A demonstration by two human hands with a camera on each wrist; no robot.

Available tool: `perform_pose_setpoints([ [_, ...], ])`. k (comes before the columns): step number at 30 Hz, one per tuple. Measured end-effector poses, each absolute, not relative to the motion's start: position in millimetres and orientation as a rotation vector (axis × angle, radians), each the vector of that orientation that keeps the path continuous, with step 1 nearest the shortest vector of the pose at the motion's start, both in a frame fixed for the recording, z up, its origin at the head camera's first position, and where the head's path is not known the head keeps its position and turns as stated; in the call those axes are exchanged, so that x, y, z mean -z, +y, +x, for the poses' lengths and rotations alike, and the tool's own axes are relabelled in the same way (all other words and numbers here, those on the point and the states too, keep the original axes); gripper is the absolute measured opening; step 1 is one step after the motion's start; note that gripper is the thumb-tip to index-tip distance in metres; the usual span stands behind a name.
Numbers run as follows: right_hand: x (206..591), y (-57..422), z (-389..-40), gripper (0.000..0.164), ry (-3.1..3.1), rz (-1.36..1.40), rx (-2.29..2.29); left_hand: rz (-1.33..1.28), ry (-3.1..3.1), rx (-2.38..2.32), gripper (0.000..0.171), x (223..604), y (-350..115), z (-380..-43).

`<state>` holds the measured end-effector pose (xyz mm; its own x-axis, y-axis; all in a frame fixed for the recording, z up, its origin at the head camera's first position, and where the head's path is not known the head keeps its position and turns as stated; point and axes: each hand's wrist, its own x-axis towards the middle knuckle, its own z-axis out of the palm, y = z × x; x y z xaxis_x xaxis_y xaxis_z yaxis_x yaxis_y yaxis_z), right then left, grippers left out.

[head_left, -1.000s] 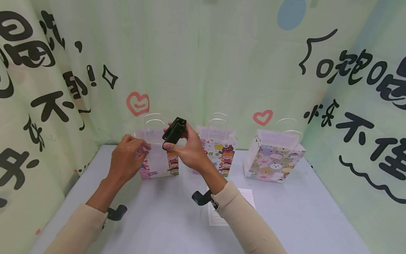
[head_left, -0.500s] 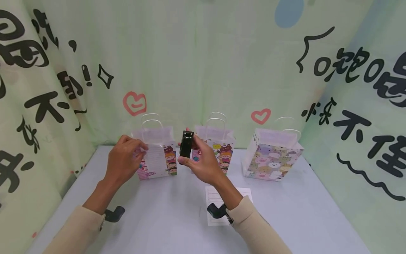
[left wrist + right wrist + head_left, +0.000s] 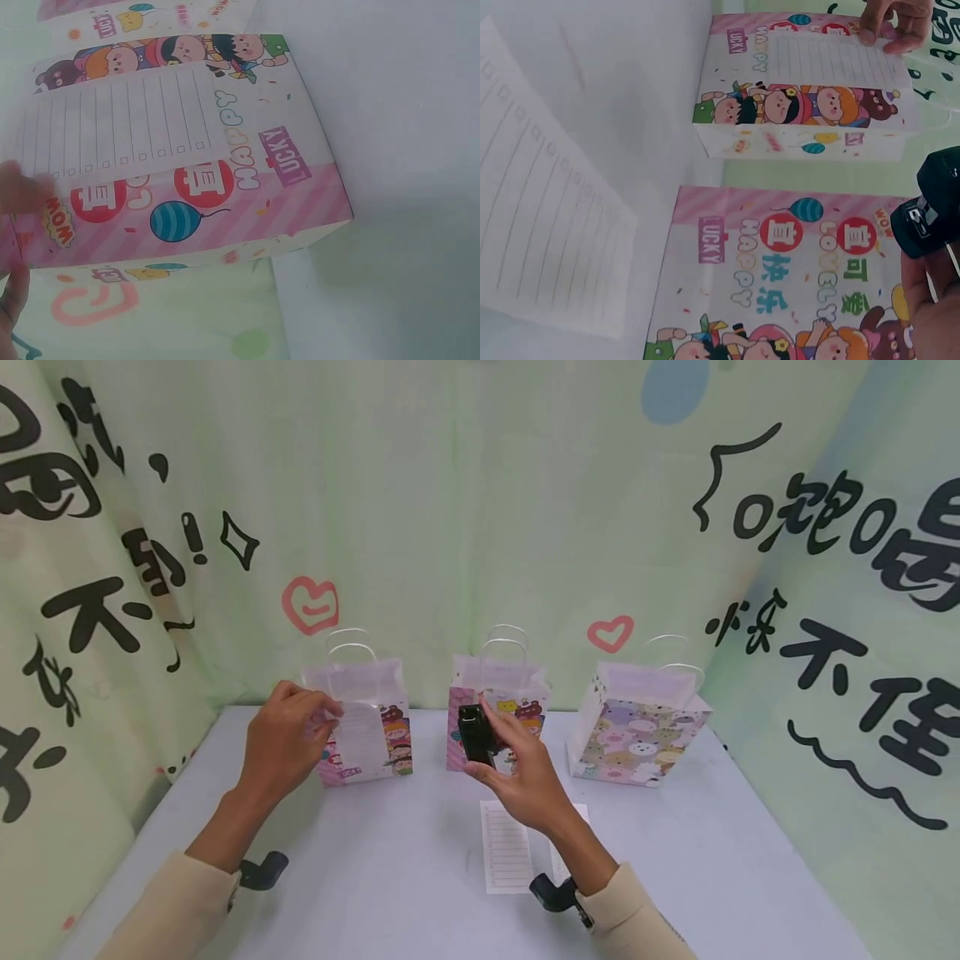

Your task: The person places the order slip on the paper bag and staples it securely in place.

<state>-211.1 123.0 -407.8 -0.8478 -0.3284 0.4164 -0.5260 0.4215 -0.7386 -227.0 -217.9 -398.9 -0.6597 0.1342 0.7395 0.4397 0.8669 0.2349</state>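
At the left paper bag [image 3: 397, 752], my left hand [image 3: 285, 735] pinches the upper edge of a lined paper sheet [image 3: 127, 120] together with the bag's rim. The sheet lies flat against the bag's printed front, its row of small checkboxes showing. My right hand [image 3: 525, 777] holds a small black stapler [image 3: 476, 733] in front of the middle paper bag [image 3: 531, 710], overlapping it in the head view. In the right wrist view the stapler [image 3: 930, 206] is only partly visible at the right edge.
Two more lined sheets lie on the white table [image 3: 405, 877]; the nearer-left sheet [image 3: 506, 847] is in full view, the other sheet [image 3: 561, 864] partly under my right forearm. An animal-print bag [image 3: 637, 739] stands at the right. A printed curtain [image 3: 420, 527] hangs behind.
My right hand has moved right and down with the stapler, from beside the left bag to before the middle bag. My left hand stays pinching at the left bag's rim.
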Motion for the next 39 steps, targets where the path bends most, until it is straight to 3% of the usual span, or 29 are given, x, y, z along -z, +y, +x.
perform_pose_setpoints([
  [21, 429.5, 208.0, -178.4, 0.09, -2.678, 0.456, -1.02, -0.403, -2.262, 0.541, 0.027, 398.0, -216.7, -223.4],
  [32, 442.5, 254.7, -164.2, 0.085, -2.894, 0.111, -0.84, -0.403, -2.259, 0.537, 0.027, 400.2, -217.0, -223.4],
  [39, 454.0, 282.9, -155.6, 0.084, -2.864, 0.088, -0.695, -0.394, -2.242, 0.54, 0.026, 402.5, -216.5, -224.1],
])
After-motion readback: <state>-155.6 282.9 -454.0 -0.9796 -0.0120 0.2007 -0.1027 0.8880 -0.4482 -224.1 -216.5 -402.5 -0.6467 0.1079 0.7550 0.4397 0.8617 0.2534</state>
